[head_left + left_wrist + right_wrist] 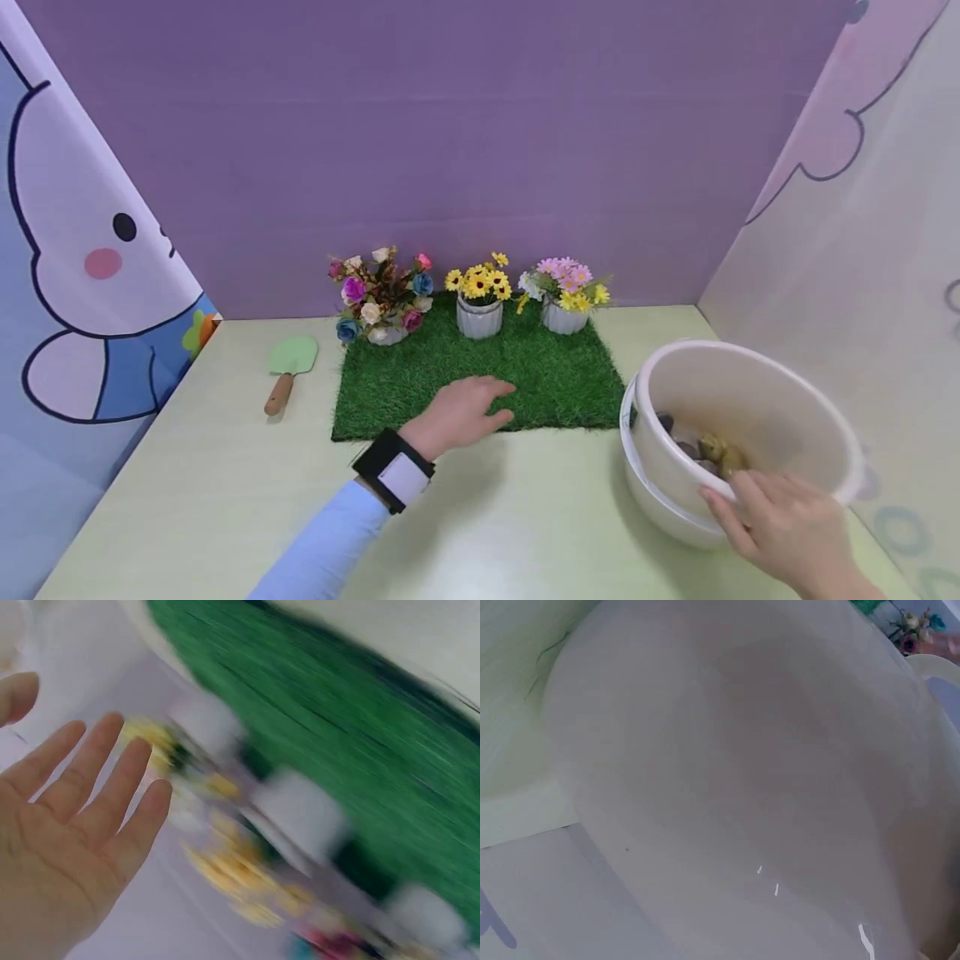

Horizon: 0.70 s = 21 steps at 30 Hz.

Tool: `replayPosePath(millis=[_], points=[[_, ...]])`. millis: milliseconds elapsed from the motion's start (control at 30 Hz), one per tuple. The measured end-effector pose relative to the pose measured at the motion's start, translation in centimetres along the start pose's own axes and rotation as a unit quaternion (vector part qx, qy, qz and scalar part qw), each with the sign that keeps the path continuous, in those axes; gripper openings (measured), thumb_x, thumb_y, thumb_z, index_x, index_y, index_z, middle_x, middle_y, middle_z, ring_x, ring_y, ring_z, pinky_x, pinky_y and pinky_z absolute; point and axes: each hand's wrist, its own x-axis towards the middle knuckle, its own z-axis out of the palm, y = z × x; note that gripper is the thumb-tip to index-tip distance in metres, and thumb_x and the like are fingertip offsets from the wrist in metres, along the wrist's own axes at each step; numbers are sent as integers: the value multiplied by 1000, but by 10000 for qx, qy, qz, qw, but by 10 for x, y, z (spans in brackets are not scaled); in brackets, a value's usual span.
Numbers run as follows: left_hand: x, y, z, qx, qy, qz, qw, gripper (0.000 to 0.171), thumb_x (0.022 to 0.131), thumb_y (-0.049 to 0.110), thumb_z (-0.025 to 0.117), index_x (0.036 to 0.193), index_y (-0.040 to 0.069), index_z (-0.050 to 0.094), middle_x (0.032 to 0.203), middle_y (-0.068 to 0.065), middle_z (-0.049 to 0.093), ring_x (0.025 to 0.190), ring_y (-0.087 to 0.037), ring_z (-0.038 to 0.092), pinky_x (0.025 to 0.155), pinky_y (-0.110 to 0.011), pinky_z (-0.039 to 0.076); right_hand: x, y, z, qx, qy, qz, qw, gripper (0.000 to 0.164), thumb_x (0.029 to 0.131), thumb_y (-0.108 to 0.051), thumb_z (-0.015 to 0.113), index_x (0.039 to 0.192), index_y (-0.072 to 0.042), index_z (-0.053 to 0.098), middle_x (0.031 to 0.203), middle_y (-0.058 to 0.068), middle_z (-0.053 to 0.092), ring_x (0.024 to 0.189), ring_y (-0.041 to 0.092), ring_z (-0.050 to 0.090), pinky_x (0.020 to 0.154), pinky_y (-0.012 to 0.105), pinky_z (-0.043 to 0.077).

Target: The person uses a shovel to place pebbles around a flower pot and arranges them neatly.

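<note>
At the right of the head view, my right hand (787, 517) grips the near rim of a white bucket (795, 408), thumb outside. The bucket leans to one side, its lower part within a second white container (663, 504). Grey and yellowish stone-like pieces (716, 450) lie inside it. The bucket's smooth outer wall (727, 765) fills most of the right wrist view. My left hand (461, 412) holds nothing and hovers at the front edge of a green artificial grass mat (420, 379). Its fingers are spread in the left wrist view.
Three pots of artificial flowers line the mat's back edge: mixed roses (382, 296), yellow daisies (480, 287) and pink and yellow daisies (566, 287). Left of the mat lies a green trowel (292, 357) with a wooden handle. Purple and printed walls surround the table (225, 500).
</note>
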Motion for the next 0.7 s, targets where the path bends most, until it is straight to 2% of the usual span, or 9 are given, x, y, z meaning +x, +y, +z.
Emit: replayPosePath(millis=[100, 167, 200, 267, 367, 500, 567, 633, 700], points=[[22, 46, 1, 333, -172, 824, 9959, 50, 103, 33, 56, 146, 8, 53, 150, -12, 53, 141, -29, 48, 117, -41, 39, -5, 6, -7, 131, -344, 110, 9993, 59, 106, -51, 35, 67, -9, 47, 52, -4, 44, 44, 23, 38, 51, 24, 35], [37, 76, 0, 703, -192, 1370, 9879, 54, 104, 39, 52, 150, 11, 49, 155, -9, 48, 146, -26, 40, 121, -37, 32, -9, 15, -15, 308, -629, 329, 9970, 64, 105, -55, 33, 73, -5, 57, 58, 4, 56, 53, 28, 49, 81, 19, 44], [43, 90, 0, 866, -207, 1577, 9835, 55, 105, 42, 50, 152, 13, 47, 158, -8, 44, 149, -25, 36, 123, -36, 28, -10, 21, -20, 408, -793, 509, 9947, 67, 105, -57, 31, 77, -4, 61, 64, 8, 62, 61, 31, 53, 99, 21, 40], [54, 113, 3, 1095, -243, 1854, 9762, 59, 104, 48, 47, 155, 18, 43, 162, -5, 38, 153, -22, 28, 125, -36, 22, -10, 36, -29, 607, -1103, 987, 9871, 67, 106, -55, 33, 89, -1, 69, 81, 19, 71, 77, 39, 59, 118, 31, 26], [65, 136, 14, 1256, -333, 1953, 9721, 63, 101, 59, 44, 155, 27, 41, 164, 1, 34, 155, -17, 23, 126, -36, 16, -11, 62, -40, 654, -1565, 1791, 9691, 49, 106, -37, 44, 101, 4, 70, 98, 29, 71, 90, 46, 59, 123, 48, 22], [70, 146, 31, 1172, -523, 1821, 9749, 56, 97, 67, 45, 141, 34, 58, 153, 10, 49, 150, -11, 30, 127, -39, 11, -21, 83, -45, 768, -2064, 2559, 9413, 26, 99, -14, 56, 108, 7, 69, 109, 35, 68, 97, 52, 57, 109, 65, 30], [70, 145, 35, 1288, -529, 1818, 9734, 54, 96, 68, 45, 133, 34, 64, 146, 12, 55, 146, -10, 35, 128, -41, 10, -29, 87, -43, 872, -2131, 2734, 9339, 24, 98, -12, 58, 109, 7, 70, 110, 34, 67, 101, 36, 59, 109, 58, 32], [70, 143, 36, 1472, -385, 1888, 9701, 54, 96, 69, 45, 130, 32, 66, 140, 12, 58, 140, -9, 41, 128, -42, 12, -34, 91, -39, 998, -2091, 2793, 9318, 23, 97, -10, 59, 109, 6, 70, 109, 33, 68, 107, 11, 57, 113, 52, 32], [70, 142, 35, 1618, -199, 1989, 9664, 56, 95, 69, 46, 130, 30, 66, 137, 11, 60, 137, -10, 44, 127, -44, 15, -37, 95, -36, 1117, -2026, 2863, 9298, 22, 96, -9, 61, 110, 4, 70, 113, 9, 75, 106, -12, 44, 115, 27, 27]])
